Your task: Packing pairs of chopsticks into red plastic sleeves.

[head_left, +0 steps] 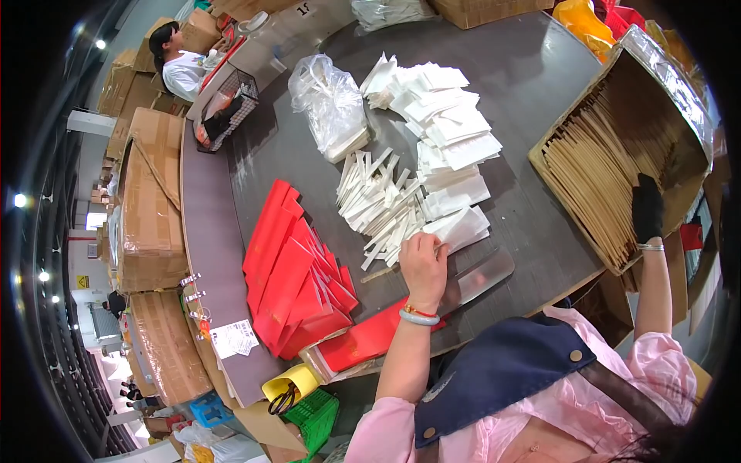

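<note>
My left hand point(423, 270), bare and with bracelets at the wrist, has its fingers curled at the near end of the fanned white paper slips point(455, 143). What its fingertips pinch is hidden. Loose narrow white strips point(378, 201) lie just left of it. Below it a red sleeve point(367, 336) lies flat, with a glossy see-through strip point(482, 279) reaching out rightward. Fanned red sleeves point(289, 270) are stacked at the left. My right hand point(648, 208), in a black glove, is inside a cardboard box point(679, 92), against tightly packed thin tan pieces point(590, 170); its fingers blur into the dark glove.
A clear bag point(328, 104) of white pieces sits farther back, with a wire basket point(230, 112) to its left. By the near left table edge are a yellow holder point(297, 380) with black scissors point(284, 399) and a green crate point(318, 420). Another person point(181, 65) is far left.
</note>
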The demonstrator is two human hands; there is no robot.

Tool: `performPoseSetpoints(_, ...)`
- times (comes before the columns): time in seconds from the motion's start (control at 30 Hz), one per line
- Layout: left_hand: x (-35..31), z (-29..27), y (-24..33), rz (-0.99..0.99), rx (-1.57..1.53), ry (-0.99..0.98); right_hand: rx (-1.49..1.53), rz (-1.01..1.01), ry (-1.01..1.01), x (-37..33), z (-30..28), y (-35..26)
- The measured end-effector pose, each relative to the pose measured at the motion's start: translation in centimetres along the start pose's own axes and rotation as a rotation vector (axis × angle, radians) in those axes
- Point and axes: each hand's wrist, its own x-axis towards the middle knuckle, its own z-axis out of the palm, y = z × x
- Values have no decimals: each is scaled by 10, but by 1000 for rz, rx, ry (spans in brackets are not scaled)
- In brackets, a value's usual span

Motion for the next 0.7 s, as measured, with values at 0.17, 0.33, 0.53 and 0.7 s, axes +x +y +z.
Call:
performPoseSetpoints(0.17, -11, -40, 20, -361, -477, -276, 640, -75, -77, -19, -25, -44)
performPoseSetpoints(0.33, -55, -43, 13, -129, -153, -345, 656, -761, -523, -64, -20, -191)
performPoseSetpoints(0.53, -94, -62, -3, -61, 70, -268, 281, -839, -899, -88, 10, -219)
performPoseSetpoints(0.7, -89, -43, 10, -42, 28, -215, 703, -1066, -579, -105, 41, -243)
